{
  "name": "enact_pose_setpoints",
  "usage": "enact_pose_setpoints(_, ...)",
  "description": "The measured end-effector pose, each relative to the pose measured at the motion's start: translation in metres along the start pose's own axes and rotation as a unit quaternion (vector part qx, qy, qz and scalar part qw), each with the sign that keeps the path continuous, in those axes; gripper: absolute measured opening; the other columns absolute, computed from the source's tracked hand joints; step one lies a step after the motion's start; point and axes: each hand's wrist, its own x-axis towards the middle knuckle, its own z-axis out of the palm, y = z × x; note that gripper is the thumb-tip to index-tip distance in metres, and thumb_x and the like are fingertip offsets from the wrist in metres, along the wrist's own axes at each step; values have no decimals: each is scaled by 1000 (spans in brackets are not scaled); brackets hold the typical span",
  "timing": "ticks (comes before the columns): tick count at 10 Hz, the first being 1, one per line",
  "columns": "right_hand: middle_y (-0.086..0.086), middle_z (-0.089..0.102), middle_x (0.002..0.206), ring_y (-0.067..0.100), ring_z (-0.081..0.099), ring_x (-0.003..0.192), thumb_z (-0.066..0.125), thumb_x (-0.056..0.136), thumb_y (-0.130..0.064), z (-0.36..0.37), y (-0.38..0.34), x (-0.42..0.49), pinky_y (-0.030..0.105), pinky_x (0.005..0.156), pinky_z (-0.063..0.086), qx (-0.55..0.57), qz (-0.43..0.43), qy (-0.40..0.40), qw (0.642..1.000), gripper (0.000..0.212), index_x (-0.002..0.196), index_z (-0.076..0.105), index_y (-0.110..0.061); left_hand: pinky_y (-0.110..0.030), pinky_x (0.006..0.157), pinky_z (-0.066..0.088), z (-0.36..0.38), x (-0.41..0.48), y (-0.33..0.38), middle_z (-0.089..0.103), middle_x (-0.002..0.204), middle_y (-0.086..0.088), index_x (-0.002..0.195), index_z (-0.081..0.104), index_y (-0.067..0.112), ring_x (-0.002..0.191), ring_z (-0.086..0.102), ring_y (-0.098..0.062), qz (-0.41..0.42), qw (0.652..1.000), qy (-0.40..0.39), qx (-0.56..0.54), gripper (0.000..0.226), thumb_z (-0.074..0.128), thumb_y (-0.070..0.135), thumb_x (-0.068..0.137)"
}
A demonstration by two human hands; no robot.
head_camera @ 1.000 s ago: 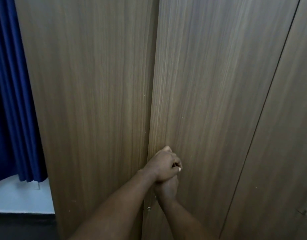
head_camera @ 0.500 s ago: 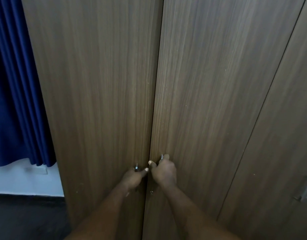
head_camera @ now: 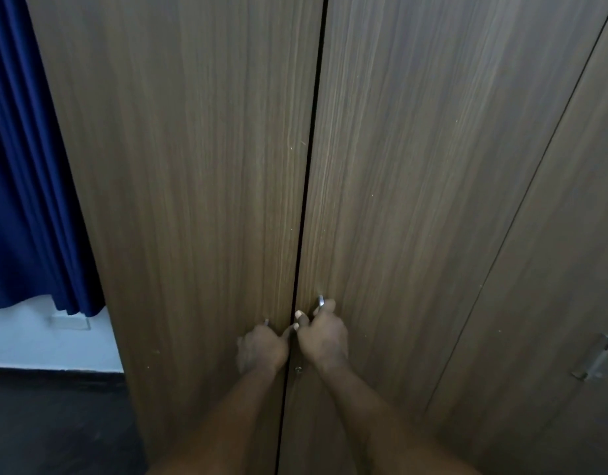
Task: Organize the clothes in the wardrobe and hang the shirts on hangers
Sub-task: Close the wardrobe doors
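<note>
A tall brown wood-grain wardrobe fills the view, with its left door (head_camera: pixel 199 173) and middle door (head_camera: pixel 426 173) meeting at a thin dark gap. My left hand (head_camera: pixel 261 347) is closed around the left door's metal handle (head_camera: pixel 266 322), which is mostly hidden. My right hand (head_camera: pixel 324 337) grips the middle door's metal handle (head_camera: pixel 320 301), whose top end shows above my fingers. Both thumbs point toward the gap. No clothes, shirts or hangers are visible; the inside of the wardrobe is hidden.
A third door (head_camera: pixel 569 269) at the right carries a silver handle (head_camera: pixel 595 358). A small keyhole (head_camera: pixel 298 369) sits below my right hand. Dark blue curtains (head_camera: pixel 25 166) hang at the left over a white wall (head_camera: pixel 38 337) and dark floor (head_camera: pixel 55 423).
My hands were stacked together at the seam a second ago; they have parted, each onto its own handle. The dark gap between the two doors looks slightly wider now.
</note>
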Motion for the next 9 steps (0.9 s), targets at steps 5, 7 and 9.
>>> enact_pose_setpoints(5,13,64,128,32,62,118,66,94,-43,-5,-18,37,43,97,53,-23,52,-85,995,56,134,41,-12,-36,88,51,-16,23,37,70,125,-10,113,73,15,117,64,-31,2,987,-81,136,50,52,57,93)
enact_pose_setpoints(7,9,69,125,30,67,114,69,87,-57,-48,-22,38,36,94,55,-230,-30,-136,963,59,127,64,-15,-33,83,58,-57,-3,64,74,105,-1,103,75,19,98,71,-23,74,973,-5,220,43,69,57,83)
enact_pose_setpoints(9,-2,67,83,17,67,76,66,94,-51,-116,-70,41,35,71,62,-185,-148,33,971,31,101,70,-21,-32,60,47,-125,-32,124,60,74,2,94,72,18,70,59,-21,234,942,143,193,33,56,47,96)
